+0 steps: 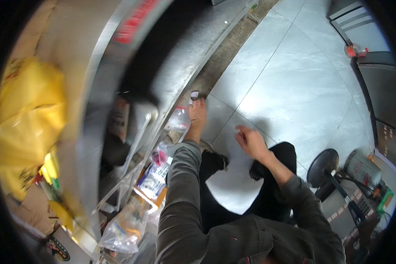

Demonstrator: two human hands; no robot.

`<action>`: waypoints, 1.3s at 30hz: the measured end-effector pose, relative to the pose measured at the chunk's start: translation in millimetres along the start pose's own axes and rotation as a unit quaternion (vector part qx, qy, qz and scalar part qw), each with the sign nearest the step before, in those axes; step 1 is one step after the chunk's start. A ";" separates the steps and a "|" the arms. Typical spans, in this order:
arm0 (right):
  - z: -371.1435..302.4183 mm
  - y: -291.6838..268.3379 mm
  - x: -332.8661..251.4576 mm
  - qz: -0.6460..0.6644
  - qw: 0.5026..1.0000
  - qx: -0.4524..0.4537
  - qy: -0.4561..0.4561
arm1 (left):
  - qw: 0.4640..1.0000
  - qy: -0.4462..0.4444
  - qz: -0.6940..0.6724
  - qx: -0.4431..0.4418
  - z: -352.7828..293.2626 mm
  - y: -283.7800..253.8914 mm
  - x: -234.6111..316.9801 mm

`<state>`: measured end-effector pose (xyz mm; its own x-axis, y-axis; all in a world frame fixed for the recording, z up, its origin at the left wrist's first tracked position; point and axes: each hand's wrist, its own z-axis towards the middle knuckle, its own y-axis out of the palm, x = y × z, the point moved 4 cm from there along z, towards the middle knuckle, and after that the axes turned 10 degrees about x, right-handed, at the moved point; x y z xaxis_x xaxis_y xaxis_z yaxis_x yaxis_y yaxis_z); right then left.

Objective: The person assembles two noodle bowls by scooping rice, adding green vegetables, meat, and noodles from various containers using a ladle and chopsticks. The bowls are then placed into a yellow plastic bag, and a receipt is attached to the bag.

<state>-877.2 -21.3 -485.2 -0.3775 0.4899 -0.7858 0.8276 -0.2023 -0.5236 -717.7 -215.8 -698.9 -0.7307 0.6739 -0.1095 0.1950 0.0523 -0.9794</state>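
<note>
My left hand (197, 113) reaches down to the floor beside the base of a metal counter. Its fingers close at a small white object (194, 94) with a dark patch, too small to name. A clear plastic bag (178, 119) with a red edge lies next to that wrist. Over the tiled floor, in front of my knees, my right hand (252, 141) hangs empty, its index finger stretched out and the others loosely bent.
The metal counter (176, 57) runs along my left. Near my left arm lie a blue-and-white packet (155, 179) and a clear bag with orange contents (126, 226). A yellow bag (31, 119) sits far left. At right stand a black pan (323, 168) and a grey-green canister (363, 169).
</note>
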 end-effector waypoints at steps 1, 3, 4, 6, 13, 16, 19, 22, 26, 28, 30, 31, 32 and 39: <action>-1.2 4.2 17.3 0.000 1.000 -0.009 0.018 | 0.998 -0.026 0.015 0.064 20.0 23.7 -6.4; -0.9 10.3 36.0 -0.080 0.995 -0.029 -0.049 | 0.995 -0.037 0.060 0.068 40.8 52.9 -14.0; 0.8 14.6 43.7 -0.134 0.987 -0.080 -0.047 | 0.996 -0.020 0.092 0.003 44.1 56.0 -18.1; 10.9 10.1 44.1 -0.074 0.994 -0.066 -0.043 | 0.997 -0.047 0.059 -0.010 34.3 24.5 -15.5; -6.5 -62.9 -44.9 0.360 0.905 -0.035 0.225 | 0.413 -0.311 -0.851 0.094 -53.9 -294.0 58.9; -47.2 -126.3 -129.0 0.615 0.760 -0.089 0.189 | 0.410 -0.268 -0.861 0.140 -98.2 -440.1 83.5; -86.3 -191.1 -197.1 0.594 0.784 -0.050 0.176 | 0.481 -0.254 -0.823 0.162 -129.1 -549.1 83.2; -123.3 -241.2 -258.4 0.575 0.801 -0.044 0.160 | 0.475 -0.224 -0.830 0.188 -150.0 -630.8 70.4; -161.6 -303.2 -332.9 0.566 0.819 -0.030 0.086 | 0.397 -0.240 -0.854 0.236 -178.4 -704.3 54.0; -168.7 -336.3 -365.1 0.533 0.845 -0.008 0.046 | 0.355 -0.225 -0.870 0.257 -191.1 -733.6 53.0; -166.7 -370.3 -393.2 0.489 0.872 0.018 0.003 | 0.327 -0.252 -0.880 0.236 -206.0 -751.8 56.9; -163.5 -387.2 -405.5 0.461 0.886 0.037 -0.019 | 0.305 -0.210 -0.896 0.246 -210.2 -762.8 59.1; -160.0 -402.6 -417.8 0.435 0.898 0.043 -0.046 | 0.310 -0.236 -0.892 0.228 -216.4 -766.6 60.7; -143.3 -463.6 -489.0 0.281 0.934 0.067 -0.212 | 0.256 -0.234 -0.909 0.229 -242.6 -775.5 77.1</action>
<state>-1016.8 -45.5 189.0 -0.0540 -0.0993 -0.9936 0.8962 -0.4437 -0.0044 -766.5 -25.6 93.3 0.6400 -0.3263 0.6957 -0.7659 -0.1980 0.6117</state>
